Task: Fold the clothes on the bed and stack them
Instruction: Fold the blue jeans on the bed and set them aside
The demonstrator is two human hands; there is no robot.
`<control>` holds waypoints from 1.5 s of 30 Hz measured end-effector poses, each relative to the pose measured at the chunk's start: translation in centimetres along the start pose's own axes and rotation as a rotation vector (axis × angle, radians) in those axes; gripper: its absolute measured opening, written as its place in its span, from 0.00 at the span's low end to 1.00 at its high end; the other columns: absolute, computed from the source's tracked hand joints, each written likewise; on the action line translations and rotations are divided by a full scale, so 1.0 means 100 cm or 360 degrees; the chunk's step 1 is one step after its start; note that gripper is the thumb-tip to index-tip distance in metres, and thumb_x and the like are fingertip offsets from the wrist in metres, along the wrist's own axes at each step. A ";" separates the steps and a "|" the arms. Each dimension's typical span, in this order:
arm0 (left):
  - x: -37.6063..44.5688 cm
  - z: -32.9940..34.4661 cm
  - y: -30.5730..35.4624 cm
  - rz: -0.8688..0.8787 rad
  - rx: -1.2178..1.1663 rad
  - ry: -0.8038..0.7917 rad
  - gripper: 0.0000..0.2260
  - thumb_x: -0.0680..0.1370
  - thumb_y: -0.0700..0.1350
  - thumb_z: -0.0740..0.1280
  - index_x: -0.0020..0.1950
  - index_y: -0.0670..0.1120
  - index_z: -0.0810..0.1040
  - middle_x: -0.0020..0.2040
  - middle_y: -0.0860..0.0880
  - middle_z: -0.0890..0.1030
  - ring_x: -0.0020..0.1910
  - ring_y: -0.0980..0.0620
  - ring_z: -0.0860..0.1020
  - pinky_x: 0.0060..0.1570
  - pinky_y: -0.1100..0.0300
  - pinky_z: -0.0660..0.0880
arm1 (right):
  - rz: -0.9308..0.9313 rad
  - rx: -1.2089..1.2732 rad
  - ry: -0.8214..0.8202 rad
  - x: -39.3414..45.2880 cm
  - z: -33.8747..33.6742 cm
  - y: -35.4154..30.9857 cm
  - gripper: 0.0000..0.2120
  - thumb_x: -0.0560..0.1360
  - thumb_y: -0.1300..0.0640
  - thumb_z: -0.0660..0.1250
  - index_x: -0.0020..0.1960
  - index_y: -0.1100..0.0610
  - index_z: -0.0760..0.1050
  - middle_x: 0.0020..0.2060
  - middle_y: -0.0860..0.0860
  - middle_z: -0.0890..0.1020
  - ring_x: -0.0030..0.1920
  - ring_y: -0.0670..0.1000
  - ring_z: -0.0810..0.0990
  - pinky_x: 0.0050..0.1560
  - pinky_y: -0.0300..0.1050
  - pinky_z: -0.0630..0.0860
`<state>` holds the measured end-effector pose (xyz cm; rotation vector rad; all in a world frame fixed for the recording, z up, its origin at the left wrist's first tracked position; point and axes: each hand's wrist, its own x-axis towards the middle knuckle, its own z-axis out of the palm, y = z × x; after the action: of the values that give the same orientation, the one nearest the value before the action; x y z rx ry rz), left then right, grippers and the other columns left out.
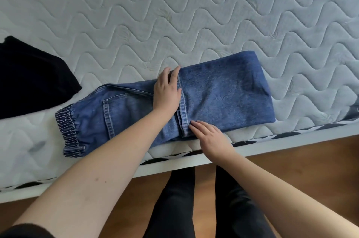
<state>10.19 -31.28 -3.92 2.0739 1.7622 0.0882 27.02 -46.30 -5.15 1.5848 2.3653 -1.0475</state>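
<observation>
We press both hands flat, left hand [166, 90] and right hand [210, 139], on folded jeans [223, 94] atop the quilted mattress [194, 14]; wooden floor [301, 167] lies below our wrists.

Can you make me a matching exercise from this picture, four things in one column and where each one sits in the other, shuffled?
Column one:
1. blue denim jeans
2. black garment
3. left hand
4. right hand

Column two:
A. far left on the white quilted mattress
B. fingertips at the near end of the hem
C. half folded near the mattress edge
D. lying at the far end of the folded-over hem

Pairs: 1-C, 2-A, 3-D, 4-B
</observation>
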 end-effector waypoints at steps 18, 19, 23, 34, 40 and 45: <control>-0.056 0.029 0.002 0.0371 0.1144 -0.0701 0.43 0.75 0.73 0.44 0.78 0.49 0.31 0.78 0.47 0.31 0.78 0.47 0.36 0.74 0.39 0.37 | 0.0448 -0.0367 0.0451 -0.010 -0.063 0.136 0.30 0.80 0.44 0.53 0.79 0.54 0.55 0.78 0.52 0.54 0.78 0.52 0.52 0.77 0.53 0.47; -0.056 0.027 0.004 0.0347 0.1149 -0.0710 0.43 0.75 0.73 0.45 0.77 0.49 0.30 0.78 0.47 0.31 0.78 0.47 0.36 0.74 0.39 0.37 | 0.0462 -0.0358 0.0382 -0.010 -0.063 0.145 0.31 0.80 0.41 0.52 0.79 0.52 0.53 0.79 0.50 0.53 0.78 0.51 0.50 0.77 0.52 0.45; -0.052 0.018 0.028 0.0209 0.1188 -0.0844 0.44 0.77 0.70 0.53 0.79 0.48 0.34 0.79 0.46 0.34 0.79 0.46 0.39 0.74 0.38 0.39 | 0.0470 -0.0264 0.0212 -0.011 -0.058 0.164 0.32 0.79 0.36 0.46 0.79 0.47 0.45 0.79 0.47 0.46 0.78 0.48 0.44 0.76 0.50 0.41; 0.056 0.045 0.176 0.0650 0.0665 -0.0278 0.25 0.84 0.49 0.52 0.80 0.46 0.53 0.80 0.47 0.54 0.79 0.48 0.52 0.76 0.51 0.47 | 0.0532 -0.0098 0.0747 -0.036 -0.059 0.155 0.28 0.81 0.56 0.59 0.78 0.60 0.56 0.77 0.54 0.57 0.78 0.53 0.55 0.76 0.51 0.53; 0.098 0.099 0.187 0.0616 0.0831 -0.0443 0.31 0.82 0.62 0.45 0.80 0.51 0.40 0.80 0.51 0.41 0.79 0.51 0.42 0.75 0.48 0.39 | 0.0511 -0.0046 0.0565 -0.036 -0.047 0.170 0.30 0.81 0.46 0.56 0.79 0.56 0.53 0.78 0.51 0.53 0.78 0.50 0.49 0.77 0.50 0.48; 0.099 0.107 0.176 0.0643 0.0834 -0.0380 0.31 0.79 0.64 0.41 0.78 0.52 0.36 0.80 0.52 0.39 0.79 0.51 0.40 0.74 0.50 0.36 | 0.0430 -0.0124 0.0501 -0.043 -0.039 0.183 0.31 0.80 0.41 0.51 0.78 0.57 0.56 0.78 0.52 0.57 0.78 0.51 0.53 0.76 0.51 0.52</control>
<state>31.86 -26.68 -9.64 2.6503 1.2944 -0.5375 45.60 -43.36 -9.08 2.0963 2.2436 -0.6871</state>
